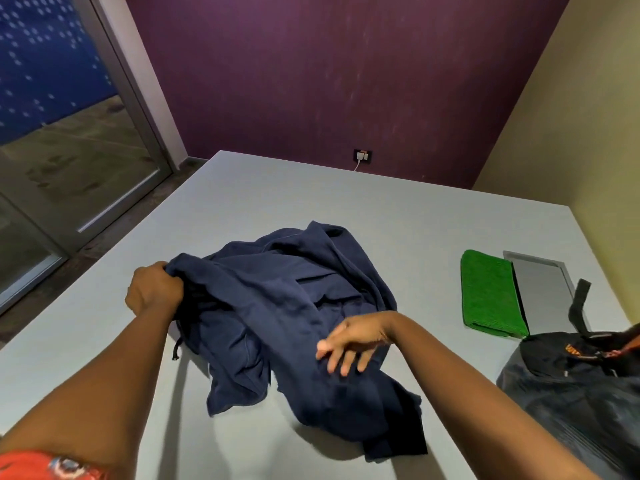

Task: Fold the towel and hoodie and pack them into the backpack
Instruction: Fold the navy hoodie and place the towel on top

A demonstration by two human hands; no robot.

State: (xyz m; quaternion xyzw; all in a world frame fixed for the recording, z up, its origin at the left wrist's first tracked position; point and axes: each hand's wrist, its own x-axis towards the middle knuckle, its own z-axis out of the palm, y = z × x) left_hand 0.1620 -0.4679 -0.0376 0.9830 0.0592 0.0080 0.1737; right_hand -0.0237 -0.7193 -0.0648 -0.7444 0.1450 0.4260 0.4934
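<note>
Grey table (311,195), left hand (152,289) gripping hoodie (294,306)

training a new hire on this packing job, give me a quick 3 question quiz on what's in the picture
1. True or false: the green towel already lies folded on the table.
2. Which hand grips the navy hoodie? A) left hand B) right hand C) neither
3. Fill in: the towel lies between the hoodie and the grey ____ set in the table.

Key
1. True.
2. A; the right hand is spread open over the hoodie.
3. panel; the black backpack sits nearer, at the right edge.
</note>
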